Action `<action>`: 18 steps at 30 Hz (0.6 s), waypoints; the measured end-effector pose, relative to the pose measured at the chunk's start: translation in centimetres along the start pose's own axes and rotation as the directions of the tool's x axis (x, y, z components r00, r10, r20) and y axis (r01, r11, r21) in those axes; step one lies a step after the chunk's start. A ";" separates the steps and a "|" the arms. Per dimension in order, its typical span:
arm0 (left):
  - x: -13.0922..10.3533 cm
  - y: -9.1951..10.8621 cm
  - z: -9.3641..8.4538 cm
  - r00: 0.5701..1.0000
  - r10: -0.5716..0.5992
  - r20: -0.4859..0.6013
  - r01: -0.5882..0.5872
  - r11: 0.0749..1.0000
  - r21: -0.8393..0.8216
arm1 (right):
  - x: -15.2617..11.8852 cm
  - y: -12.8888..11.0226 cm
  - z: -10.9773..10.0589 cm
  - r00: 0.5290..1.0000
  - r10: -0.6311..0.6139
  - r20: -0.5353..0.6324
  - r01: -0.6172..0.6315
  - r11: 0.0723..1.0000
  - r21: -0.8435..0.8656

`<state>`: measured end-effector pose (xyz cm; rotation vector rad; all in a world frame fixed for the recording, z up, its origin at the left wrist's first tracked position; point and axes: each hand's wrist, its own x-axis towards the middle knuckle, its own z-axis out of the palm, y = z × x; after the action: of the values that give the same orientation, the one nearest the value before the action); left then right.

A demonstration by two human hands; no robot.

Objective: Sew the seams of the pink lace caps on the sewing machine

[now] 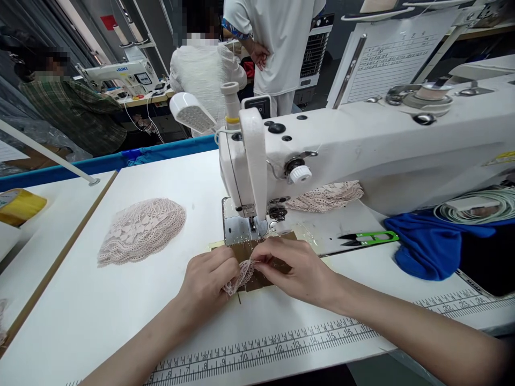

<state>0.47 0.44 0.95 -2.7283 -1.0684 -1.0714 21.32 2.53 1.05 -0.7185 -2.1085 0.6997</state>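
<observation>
White table | left fingers curled round lace | right fingers pinched on lace

Behind the white worktable, edged with blue cloth, a second table bears a JUKI sewing machine. A dark-grilled cooling unit stands farther right; dark, curtain-like folds hang at far left.

"JUKI" stands on the rear sewing machine, 12 to 15 on the ruler.
</observation>
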 end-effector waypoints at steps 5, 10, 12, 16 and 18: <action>0.3 0.2 -0.1 0.999 0.031 -0.025 -0.031 0.999 0.013 | -0.1 0.1 0.2 0.999 -0.032 0.002 0.032 0.998 -0.046; 0.3 0.3 -0.4 1.000 0.020 -0.022 -0.020 1.000 -0.023 | -0.1 0.3 0.1 0.989 -0.145 -0.029 0.141 0.984 -0.112; 0.1 0.2 -0.5 1.000 0.000 0.008 0.000 0.997 -0.078 | 0.0 0.4 -0.1 0.980 -0.194 -0.035 0.188 0.973 -0.136; 0.0 0.3 -0.6 0.996 0.022 0.083 -0.011 0.991 -0.135 | 0.0 0.2 -0.5 0.951 -0.300 -0.070 0.283 0.940 -0.190; 0.0 0.6 -0.7 0.996 -0.026 0.087 0.039 0.987 -0.155 | 0.0 0.0 -0.9 0.919 -0.392 -0.043 0.370 0.895 -0.247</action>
<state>0.48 -0.17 1.63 -2.9127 -1.0880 -1.0987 22.04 2.77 1.54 -0.4255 -2.1797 0.1995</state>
